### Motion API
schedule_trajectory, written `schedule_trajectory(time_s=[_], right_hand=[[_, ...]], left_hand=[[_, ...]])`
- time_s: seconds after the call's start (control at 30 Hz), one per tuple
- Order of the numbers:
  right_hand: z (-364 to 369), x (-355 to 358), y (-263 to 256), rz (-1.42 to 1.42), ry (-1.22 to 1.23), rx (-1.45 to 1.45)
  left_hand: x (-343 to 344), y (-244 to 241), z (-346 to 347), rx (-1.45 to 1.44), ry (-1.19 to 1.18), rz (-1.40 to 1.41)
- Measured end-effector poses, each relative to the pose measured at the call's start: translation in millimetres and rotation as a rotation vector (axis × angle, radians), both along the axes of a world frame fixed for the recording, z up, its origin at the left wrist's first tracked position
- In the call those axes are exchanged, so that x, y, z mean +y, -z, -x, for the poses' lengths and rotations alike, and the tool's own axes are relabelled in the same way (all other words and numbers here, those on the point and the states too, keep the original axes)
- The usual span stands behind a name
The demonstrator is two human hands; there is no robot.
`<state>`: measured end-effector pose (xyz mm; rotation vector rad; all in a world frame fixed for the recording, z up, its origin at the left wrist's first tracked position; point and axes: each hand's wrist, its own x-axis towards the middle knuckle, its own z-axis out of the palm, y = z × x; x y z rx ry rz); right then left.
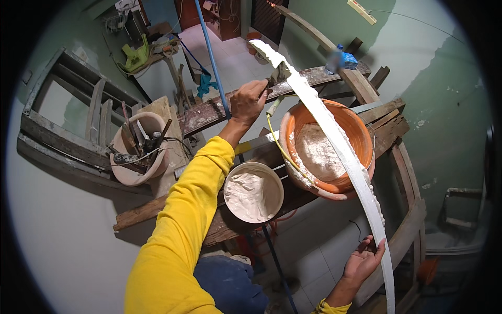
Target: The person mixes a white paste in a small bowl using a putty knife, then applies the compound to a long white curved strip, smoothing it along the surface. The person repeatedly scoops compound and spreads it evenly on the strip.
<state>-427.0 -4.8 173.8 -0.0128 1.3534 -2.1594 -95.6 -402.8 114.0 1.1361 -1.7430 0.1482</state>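
My left hand (249, 100), in a yellow sleeve, is closed around what looks like a putty knife (279, 74). Its smeared blade meets a long white strip, seemingly joint tape (329, 129), near the upper end. Thick white compound clings along one edge and the far tip. Lower right, my right hand (362, 257) holds the strip between thumb and fingers. The strip passes over an orange bucket (353, 114) with whitish powder (317, 151) inside. Below my left wrist stands a round tub (280, 196) of creamy compound (249, 194).
Wooden planks (143, 214) support the containers. A pinkish bucket of tools (137, 178) stands left, beside a wooden frame (64, 137). A blue pole (210, 51) rises behind my left hand. On the far plank are a water bottle (334, 61) and a blue box (349, 61).
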Motion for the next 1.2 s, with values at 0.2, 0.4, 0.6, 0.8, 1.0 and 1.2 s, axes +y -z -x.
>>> schedule_trajectory(time_s=[0.2, 0.4, 0.6, 0.8, 1.0, 1.2], right_hand=[[-2.3, -0.5, -1.6, 0.02, -0.017, -0.01], [-3.4, -0.8, -3.5, 0.029, -0.017, -0.005], [2.4, 1.8, 0.4, 0.016, -0.029, -0.017], [4.1, 2.4, 3.1, 0.028, -0.058, -0.03], [4.3, 2.3, 0.9, 0.046, -0.056, -0.024], [3.6, 0.4, 2.6, 0.045, -0.053, -0.019]], left_hand=[[-8.5, 22.4, -9.1, 0.026, -0.125, -0.128], [-0.3, 45.0, -17.7, 0.169, -0.157, -0.178], [-9.4, 12.4, 4.0, 0.203, -0.075, -0.187], [1.8, 28.7, -6.7, 0.069, 0.03, -0.03], [20.4, 9.1, -21.7, 0.045, 0.123, -0.007], [-4.0, -11.1, -7.6, 0.068, -0.029, -0.094]])
